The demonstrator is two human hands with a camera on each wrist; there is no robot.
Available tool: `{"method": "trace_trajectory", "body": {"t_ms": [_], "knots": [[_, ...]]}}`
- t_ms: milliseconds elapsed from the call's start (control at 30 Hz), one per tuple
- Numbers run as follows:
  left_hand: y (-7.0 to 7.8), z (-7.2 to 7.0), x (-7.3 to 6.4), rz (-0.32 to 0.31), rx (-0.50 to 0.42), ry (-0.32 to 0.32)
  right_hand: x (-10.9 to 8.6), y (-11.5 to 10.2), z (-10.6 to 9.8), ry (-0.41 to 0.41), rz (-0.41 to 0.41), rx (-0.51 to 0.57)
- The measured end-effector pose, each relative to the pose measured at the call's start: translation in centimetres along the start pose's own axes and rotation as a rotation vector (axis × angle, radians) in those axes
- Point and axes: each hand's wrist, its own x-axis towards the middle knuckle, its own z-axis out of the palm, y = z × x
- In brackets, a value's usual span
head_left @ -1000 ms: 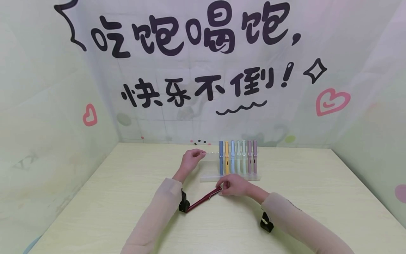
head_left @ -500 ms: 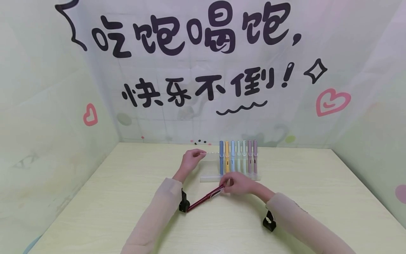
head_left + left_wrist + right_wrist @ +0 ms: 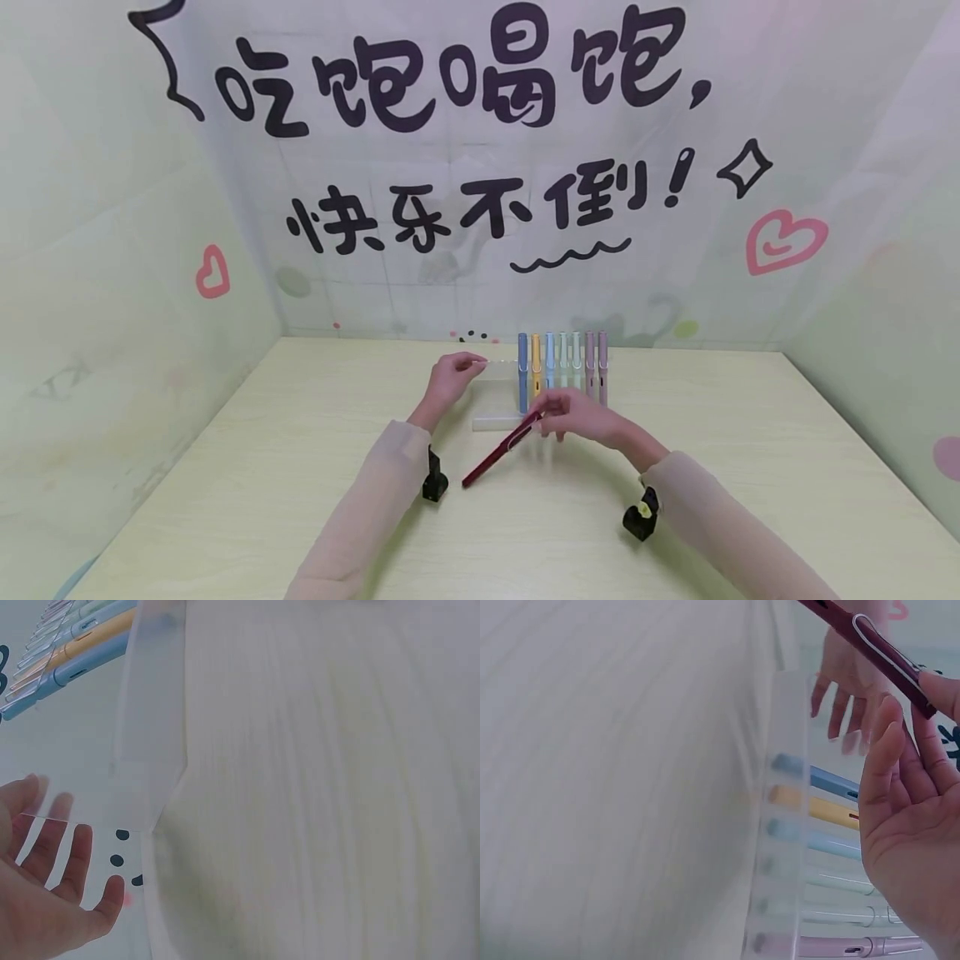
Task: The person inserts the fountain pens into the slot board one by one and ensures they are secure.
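Observation:
In the head view, a dark red pen (image 3: 491, 462) with a metal clip slants above the table, its lower end toward the left forearm. My right hand (image 3: 581, 417) pinches its cap end between thumb and fingers, also seen in the right wrist view around the pen (image 3: 881, 654). A clear plastic pen stand (image 3: 491, 423) stands at the back, several pens upright along its middle and right. At its upper left corner, my left hand (image 3: 450, 379) pinches the clear panel, thumb on one side and fingers on the other in the left wrist view.
Upright in the stand are a blue pen (image 3: 522, 375), a yellow pen (image 3: 536, 367), and several light blue, pale green and mauve ones. Behind the pale wooden table (image 3: 300, 450) hangs a printed cloth (image 3: 420, 308). Each wrist carries a black camera mount.
My right hand has lifted the dark red pen off the table, moving up and slightly right and tilting it more steeply. The left hand has stayed on the stand.

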Motion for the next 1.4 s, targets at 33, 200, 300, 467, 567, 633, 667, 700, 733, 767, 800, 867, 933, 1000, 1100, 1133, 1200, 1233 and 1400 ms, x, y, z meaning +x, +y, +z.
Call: {"method": "trace_trajectory", "body": {"t_ms": [33,200,300,467,567,633,667,700,733,767,800,867,933,1000,1100,1133,1200,1233,1400], "knots": [[0.0,0.0,0.0,-0.004,-0.001,0.001,-0.1,-0.2,-0.1,0.003,-0.008,0.032],[0.2,0.0,-0.1,-0.004,0.006,0.001,-0.3,-1.1,-0.3,0.023,-0.032,0.122],[0.2,0.0,-0.1,-0.001,0.008,-0.001,-0.2,-1.4,-0.4,0.049,-0.045,0.112],[0.2,0.0,-0.2,0.004,0.006,-0.001,0.0,-1.6,-0.4,0.116,-0.054,0.045],[0.2,-0.1,-0.2,0.008,0.007,0.0,-0.1,-2.4,-0.2,0.157,-0.055,0.011],[0.2,-0.1,-0.2,0.01,0.006,0.0,-0.3,-3.2,0.1,0.185,-0.061,-0.009],[0.1,-0.1,-0.1,0.011,0.006,0.0,-0.4,-3.6,0.2,0.199,-0.063,-0.018],[0.1,-0.1,-0.1,0.012,0.005,0.0,-0.5,-4.0,0.4,0.212,-0.067,-0.023],[0.1,0.0,-0.1,0.012,0.003,0.0,-0.6,-4.3,0.5,0.226,-0.069,-0.027],[0.1,0.0,-0.1,0.009,0.001,0.0,-0.7,-4.6,0.6,0.237,-0.071,-0.031],[0.1,0.0,0.0,0.005,-0.002,0.001,-0.7,-4.8,0.7,0.247,-0.068,-0.033],[0.0,0.0,0.0,0.0,-0.003,0.0,-0.7,-5.0,0.7,0.265,-0.066,-0.035],[0.1,0.0,0.0,-0.006,-0.004,-0.001,-0.6,-5.0,0.7,0.279,-0.066,-0.044],[0.0,0.0,0.0,-0.004,-0.002,-0.003,-0.6,-5.0,0.7,0.292,-0.069,-0.057],[0.0,0.0,0.0,-0.007,-0.006,-0.004,-0.5,-5.1,0.7,0.314,-0.071,-0.064],[0.0,0.0,0.0,-0.007,-0.006,-0.005,-0.4,-5.2,0.7,0.321,-0.074,-0.062],[0.0,0.0,0.0,-0.007,-0.006,-0.004,-0.3,-5.3,0.6,0.339,-0.075,-0.067],[0.0,0.0,0.0,-0.01,-0.008,-0.004,-0.2,-5.4,0.6,0.349,-0.074,-0.073],[0.1,0.0,-0.1,0.001,-0.003,0.0,0.7,-5.1,0.0,0.4,-0.087,-0.12]]}}
